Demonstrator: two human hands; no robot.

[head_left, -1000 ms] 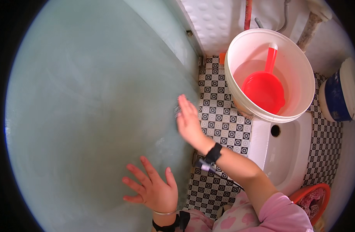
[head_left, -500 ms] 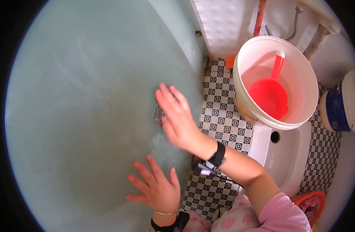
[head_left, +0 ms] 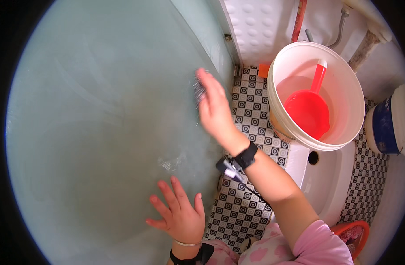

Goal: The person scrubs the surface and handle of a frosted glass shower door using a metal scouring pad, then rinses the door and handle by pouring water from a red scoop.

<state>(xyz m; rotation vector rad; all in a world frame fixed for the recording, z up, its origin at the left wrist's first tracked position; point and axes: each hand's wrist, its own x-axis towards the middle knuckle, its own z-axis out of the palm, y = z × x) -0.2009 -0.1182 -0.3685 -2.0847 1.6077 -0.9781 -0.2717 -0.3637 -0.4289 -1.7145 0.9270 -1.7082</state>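
- Head view: right hand (head_left: 215, 108), fingers drawn together and nearly straight, holding a metal scourer (head_left: 199, 92) under its fingers, against the pale green panel (head_left: 79, 145), near the panel's right edge; scourer partly hidden by the hand.
- Left hand (head_left: 182, 216), open, fingers spread, holding nothing, at the panel's lower part; whether the palm touches cannot be told.
- White smear (head_left: 170, 164) on the panel, just beyond the left fingertips.
- White bucket (head_left: 346, 97), right of the panel; red dipper (head_left: 306, 112) inside, handle upward along the wall.
- White squat toilet (head_left: 328, 187), partly behind the bucket, set in patterned floor tiles (head_left: 238, 198).
- Orange basin (head_left: 364, 238), lower right, pink contents.
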